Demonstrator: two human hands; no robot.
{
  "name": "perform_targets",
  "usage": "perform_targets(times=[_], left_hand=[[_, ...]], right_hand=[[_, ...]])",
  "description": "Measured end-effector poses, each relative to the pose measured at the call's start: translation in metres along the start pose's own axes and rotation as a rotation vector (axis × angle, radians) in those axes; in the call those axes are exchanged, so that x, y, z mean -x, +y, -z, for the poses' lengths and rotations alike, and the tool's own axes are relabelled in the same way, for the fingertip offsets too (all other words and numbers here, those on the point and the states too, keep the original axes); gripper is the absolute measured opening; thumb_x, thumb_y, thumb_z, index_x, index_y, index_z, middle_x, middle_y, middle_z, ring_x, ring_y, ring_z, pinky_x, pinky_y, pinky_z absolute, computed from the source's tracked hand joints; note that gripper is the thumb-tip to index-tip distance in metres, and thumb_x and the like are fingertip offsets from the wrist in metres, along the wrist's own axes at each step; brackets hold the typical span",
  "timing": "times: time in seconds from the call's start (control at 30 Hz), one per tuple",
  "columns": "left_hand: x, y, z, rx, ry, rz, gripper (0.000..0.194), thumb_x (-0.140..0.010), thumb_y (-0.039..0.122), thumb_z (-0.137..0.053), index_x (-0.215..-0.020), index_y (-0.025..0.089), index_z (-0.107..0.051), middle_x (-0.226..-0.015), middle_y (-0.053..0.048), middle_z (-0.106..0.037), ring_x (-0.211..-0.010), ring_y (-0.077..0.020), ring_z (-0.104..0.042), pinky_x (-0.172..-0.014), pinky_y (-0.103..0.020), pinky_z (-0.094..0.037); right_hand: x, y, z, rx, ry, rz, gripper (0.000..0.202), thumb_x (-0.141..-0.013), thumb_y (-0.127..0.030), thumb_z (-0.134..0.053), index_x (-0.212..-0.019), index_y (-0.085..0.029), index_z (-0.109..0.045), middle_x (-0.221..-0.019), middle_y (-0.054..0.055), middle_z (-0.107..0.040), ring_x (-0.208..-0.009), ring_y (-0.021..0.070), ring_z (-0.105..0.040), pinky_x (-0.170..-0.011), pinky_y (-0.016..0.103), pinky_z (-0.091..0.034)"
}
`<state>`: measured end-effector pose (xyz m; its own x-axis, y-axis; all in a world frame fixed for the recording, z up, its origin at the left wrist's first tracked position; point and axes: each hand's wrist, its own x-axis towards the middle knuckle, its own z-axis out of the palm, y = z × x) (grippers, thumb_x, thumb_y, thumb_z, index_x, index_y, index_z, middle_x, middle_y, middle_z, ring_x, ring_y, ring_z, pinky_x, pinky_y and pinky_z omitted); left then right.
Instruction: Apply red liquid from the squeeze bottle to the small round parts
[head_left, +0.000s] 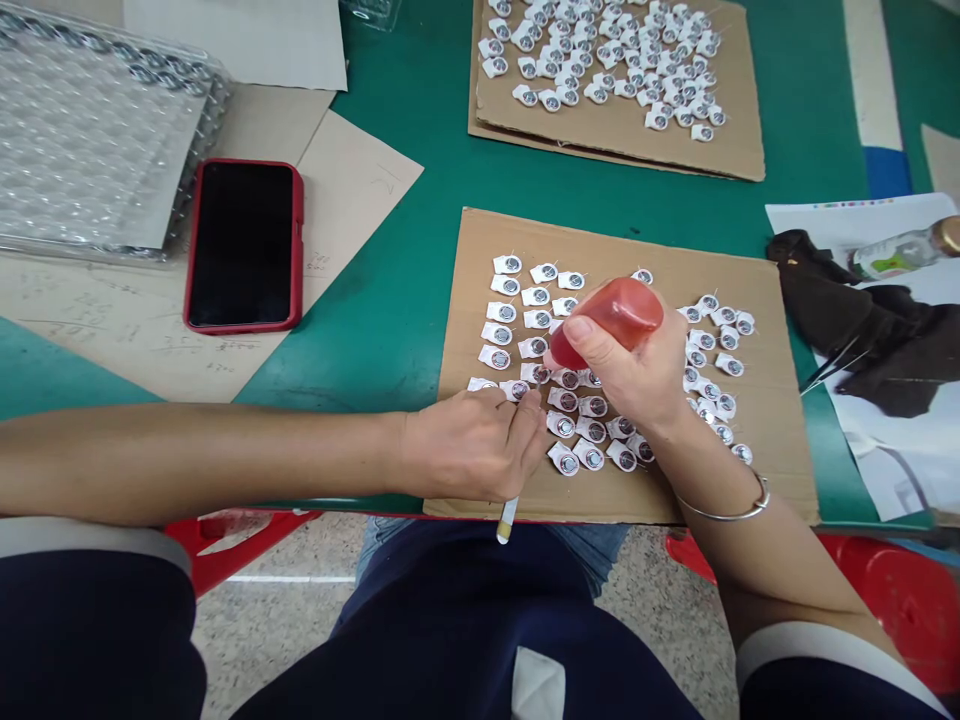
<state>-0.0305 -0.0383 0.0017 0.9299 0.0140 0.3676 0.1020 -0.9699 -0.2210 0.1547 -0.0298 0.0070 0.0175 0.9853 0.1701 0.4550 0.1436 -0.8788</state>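
My right hand (649, 365) is wrapped round a soft red squeeze bottle (622, 312), tilted with its narrower end down and to the left. Closed over the lower left of the near cardboard sheet (600, 240), my left hand (484, 445) grips a thin white stick (508, 515) with a yellowish band; its lower end sticks out below the palm. Several small white tabbed parts with round silvery faces (500, 312) lie in rough rows on that cardboard, some right beside my left fingertips. Both hands partly cover the rows, and the bottle's tip is hard to make out.
A second cardboard sheet (615, 140) at the back carries many similar parts. On the left are a red-cased phone (244, 245), written-on paper (352, 190) and a bubble-wrapped pack (90, 140). To the right lie dark cloth (892, 330), tweezers (832, 365) and a small glass bottle (904, 252).
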Motion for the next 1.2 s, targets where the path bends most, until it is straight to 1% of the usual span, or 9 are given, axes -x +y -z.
perform_targets(times=[0.2,0.37,0.47,0.63,0.83,1.0,1.2], left_hand=[[-0.0003,-0.0006,0.0003,0.011,0.001,-0.006,0.022,-0.082,0.006,-0.040,-0.089,0.000,-0.060,-0.087,-0.022,-0.066,-0.068,-0.0216,-0.067,-0.049,-0.028,-0.054],[-0.0006,-0.0009,0.0003,-0.001,-0.002,-0.001,0.021,-0.083,0.006,-0.040,-0.089,0.002,-0.059,-0.086,-0.021,-0.067,-0.067,-0.0199,-0.066,-0.050,-0.027,-0.054],[-0.0005,-0.0008,-0.0004,-0.003,0.018,0.003,0.019,-0.083,0.006,-0.041,-0.087,0.002,-0.059,-0.085,-0.021,-0.067,-0.066,-0.0197,-0.066,-0.051,-0.028,-0.054],[-0.0007,-0.0011,-0.0007,-0.004,0.032,-0.002,0.018,-0.082,0.006,-0.043,-0.087,0.001,-0.058,-0.082,-0.020,-0.067,-0.064,-0.0196,-0.066,-0.051,-0.028,-0.054],[0.0002,-0.0011,-0.0004,-0.006,0.008,0.009,0.019,-0.083,0.006,-0.040,-0.084,0.003,-0.058,-0.085,-0.019,-0.067,-0.065,-0.0192,-0.065,-0.050,-0.028,-0.054],[0.0011,-0.0016,-0.0008,-0.001,0.006,0.016,0.016,-0.082,0.009,-0.043,-0.083,0.006,-0.058,-0.087,-0.017,-0.067,-0.065,-0.0180,-0.065,-0.052,-0.028,-0.054],[0.0007,-0.0027,-0.0002,-0.005,0.010,0.009,0.015,-0.082,0.010,-0.044,-0.083,0.005,-0.058,-0.085,-0.017,-0.067,-0.064,-0.0181,-0.065,-0.052,-0.028,-0.054]], right_hand=[[0.0003,0.0000,0.0004,0.006,-0.010,-0.019,0.025,-0.069,-0.045,-0.064,-0.075,-0.021,-0.059,-0.068,0.004,-0.057,-0.073,0.0191,-0.059,-0.057,0.035,-0.051],[0.0008,0.0003,-0.0009,-0.038,-0.013,-0.018,0.022,-0.070,-0.044,-0.063,-0.075,-0.022,-0.059,-0.065,0.003,-0.057,-0.066,0.0166,-0.058,-0.055,0.033,-0.051],[0.0005,0.0005,-0.0015,-0.043,-0.004,-0.015,0.022,-0.071,-0.043,-0.063,-0.076,-0.022,-0.059,-0.065,0.002,-0.056,-0.065,0.0160,-0.057,-0.056,0.033,-0.050],[-0.0008,0.0010,-0.0017,0.007,0.034,0.000,0.024,-0.070,-0.043,-0.063,-0.074,-0.020,-0.058,-0.067,0.002,-0.056,-0.069,0.0159,-0.057,-0.059,0.032,-0.050],[-0.0028,0.0034,-0.0009,0.075,0.068,0.055,0.026,-0.071,-0.044,-0.062,-0.074,-0.019,-0.058,-0.070,0.002,-0.058,-0.066,0.0138,-0.056,-0.061,0.031,-0.049],[-0.0043,0.0056,0.0008,0.155,0.090,0.104,0.026,-0.070,-0.044,-0.062,-0.074,-0.019,-0.057,-0.070,0.001,-0.059,-0.064,0.0135,-0.056,-0.062,0.033,-0.049],[-0.0048,0.0052,0.0018,0.208,0.113,0.133,0.028,-0.070,-0.045,-0.063,-0.076,-0.018,-0.057,-0.074,0.002,-0.062,-0.066,0.0138,-0.057,-0.065,0.034,-0.049]])
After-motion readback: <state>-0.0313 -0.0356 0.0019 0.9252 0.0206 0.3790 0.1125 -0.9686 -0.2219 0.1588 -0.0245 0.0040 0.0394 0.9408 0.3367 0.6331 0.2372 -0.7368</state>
